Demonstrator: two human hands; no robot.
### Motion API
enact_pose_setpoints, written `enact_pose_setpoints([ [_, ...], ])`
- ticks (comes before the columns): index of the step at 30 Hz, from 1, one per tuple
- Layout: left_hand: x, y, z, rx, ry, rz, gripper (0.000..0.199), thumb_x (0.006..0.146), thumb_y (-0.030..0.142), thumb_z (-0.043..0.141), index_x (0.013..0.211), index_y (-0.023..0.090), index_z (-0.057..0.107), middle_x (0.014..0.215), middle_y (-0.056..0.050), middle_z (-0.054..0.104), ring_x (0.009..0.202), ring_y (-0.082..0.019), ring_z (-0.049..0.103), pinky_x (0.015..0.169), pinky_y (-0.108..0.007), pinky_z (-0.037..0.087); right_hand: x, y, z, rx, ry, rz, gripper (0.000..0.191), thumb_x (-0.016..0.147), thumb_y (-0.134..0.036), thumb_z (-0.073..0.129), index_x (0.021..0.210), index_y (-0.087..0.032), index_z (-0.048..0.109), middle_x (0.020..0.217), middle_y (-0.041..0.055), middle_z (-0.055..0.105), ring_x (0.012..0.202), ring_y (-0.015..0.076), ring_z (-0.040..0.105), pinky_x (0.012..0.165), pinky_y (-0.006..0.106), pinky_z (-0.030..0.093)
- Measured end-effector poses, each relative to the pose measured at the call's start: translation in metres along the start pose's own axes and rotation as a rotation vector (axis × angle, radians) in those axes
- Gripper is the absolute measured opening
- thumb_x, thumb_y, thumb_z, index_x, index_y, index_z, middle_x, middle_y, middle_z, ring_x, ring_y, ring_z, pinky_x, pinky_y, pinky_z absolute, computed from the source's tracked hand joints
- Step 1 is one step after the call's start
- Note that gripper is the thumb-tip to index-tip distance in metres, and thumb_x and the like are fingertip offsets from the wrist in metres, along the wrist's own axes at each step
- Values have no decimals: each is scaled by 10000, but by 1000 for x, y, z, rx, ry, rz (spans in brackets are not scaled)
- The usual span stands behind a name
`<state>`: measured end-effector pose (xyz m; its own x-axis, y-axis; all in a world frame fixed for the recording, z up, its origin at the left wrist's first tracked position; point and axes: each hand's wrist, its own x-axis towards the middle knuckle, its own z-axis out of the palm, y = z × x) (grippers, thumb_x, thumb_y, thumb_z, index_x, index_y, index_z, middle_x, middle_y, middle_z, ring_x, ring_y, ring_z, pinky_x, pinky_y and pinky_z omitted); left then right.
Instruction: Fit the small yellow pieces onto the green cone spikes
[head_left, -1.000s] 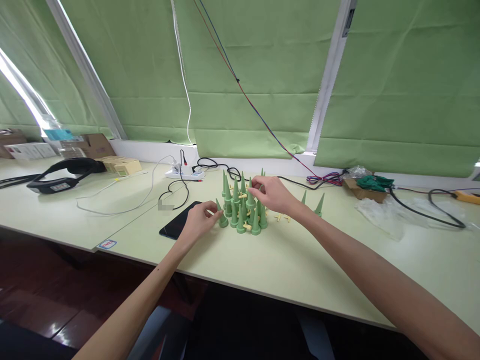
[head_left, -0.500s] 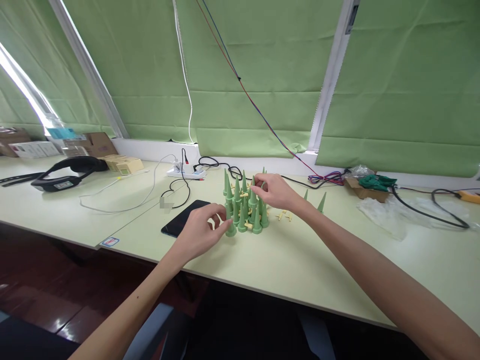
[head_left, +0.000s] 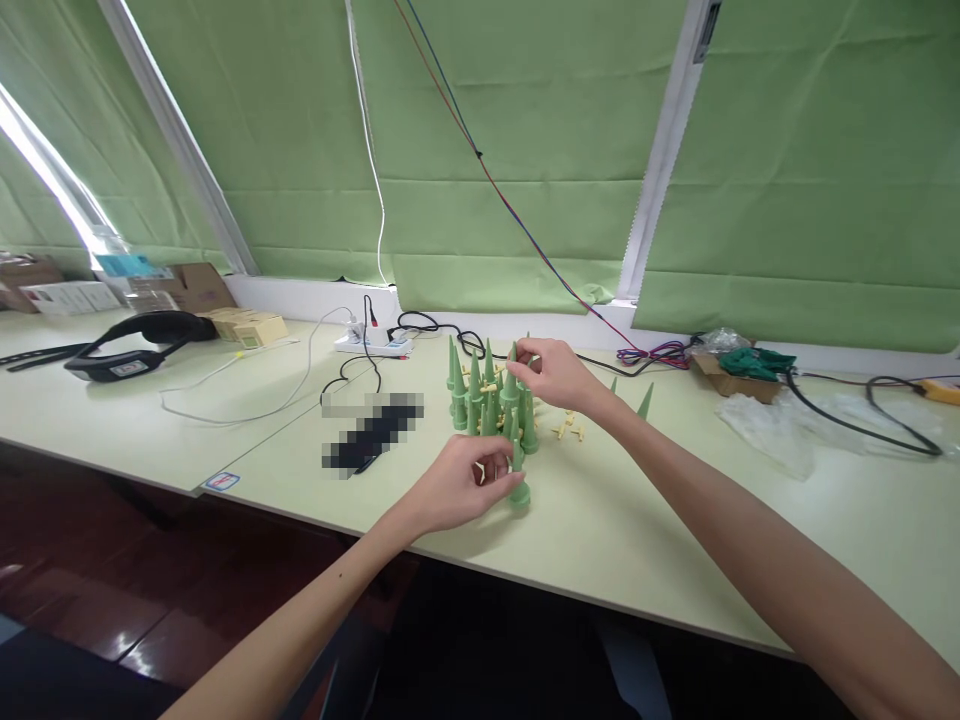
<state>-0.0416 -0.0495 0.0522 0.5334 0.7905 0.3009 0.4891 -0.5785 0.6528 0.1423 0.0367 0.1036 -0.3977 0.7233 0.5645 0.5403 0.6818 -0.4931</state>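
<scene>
My left hand [head_left: 459, 485] is closed on a green cone [head_left: 519, 492] with a round base, upright at the front of a cluster of similar cones [head_left: 459, 385]. My right hand [head_left: 556, 372] pinches another green cone [head_left: 511, 388] that stands higher, at the cluster's right side. Small yellow branched pieces sit among the cones. A few loose yellow pieces [head_left: 568, 430] lie to the right of the cluster. Behind my right forearm, two more green cones [head_left: 646, 402] show only in part. My left fingers hide part of the cluster's front.
A blurred-out dark flat object [head_left: 379, 432] lies left of the cones. Behind are a white power strip [head_left: 375, 347] and black cables. A black head strap [head_left: 142, 345] rests far left. At right lie clear plastic bags [head_left: 772, 425] and green cloth [head_left: 756, 364] on a cardboard box.
My left hand has moved right and nearer the table's front edge, with a green cone in its fingers. The cone in my right hand has risen slightly.
</scene>
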Motion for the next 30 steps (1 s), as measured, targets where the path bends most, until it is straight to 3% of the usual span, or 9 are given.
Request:
enact_pose_setpoints([
  [9, 18, -2, 28, -44, -33, 83, 201, 858, 277, 567, 705, 174, 485, 571, 55, 495, 520, -75, 444, 502, -202, 338, -3, 8, 8, -67, -62, -1, 197, 825, -245, 551, 645, -176, 508, 608, -27, 551, 521, 92, 406, 557, 240, 307],
  [17, 28, -17, 42, 20, 46, 82, 124, 863, 263, 555, 783, 174, 524, 573, 53, 540, 505, -82, 473, 518, -206, 356, -7, 15, 11, -64, -93, 25, 211, 858, -285, 558, 693, -157, 587, 642, -8, 592, 522, 96, 431, 552, 242, 328],
  [21, 26, -23, 44, 30, 105, 64, 134, 870, 272, 548, 780, 175, 525, 554, 59, 506, 488, -80, 441, 505, -211, 326, -14, 14, 7, 43, 36, 50, 225, 902, -359, 535, 942, -158, 628, 704, -2, 614, 541, 106, 496, 568, 238, 374],
  [24, 23, -27, 42, 49, 159, 63, 155, 875, 281, 548, 765, 177, 514, 537, 68, 469, 475, -76, 405, 507, -219, 311, -28, 22, 1, 22, 239, 43, 259, 953, -369, 449, 891, -170, 604, 682, -7, 584, 514, 100, 458, 553, 239, 359],
  [26, 22, -29, 41, 60, 169, 54, 169, 884, 295, 540, 764, 178, 515, 530, 68, 455, 475, -80, 389, 507, -224, 305, -40, 35, -1, -75, 275, 64, 274, 961, -354, 437, 826, -175, 595, 641, -9, 568, 513, 108, 445, 561, 247, 348],
  [30, 21, -32, 43, 81, 169, 20, 217, 913, 341, 510, 768, 180, 526, 515, 71, 420, 467, -82, 361, 507, -228, 294, -68, 68, 1, -278, 26, 161, 214, 937, -291, 480, 836, -171, 624, 719, 28, 644, 589, 137, 523, 607, 256, 356],
])
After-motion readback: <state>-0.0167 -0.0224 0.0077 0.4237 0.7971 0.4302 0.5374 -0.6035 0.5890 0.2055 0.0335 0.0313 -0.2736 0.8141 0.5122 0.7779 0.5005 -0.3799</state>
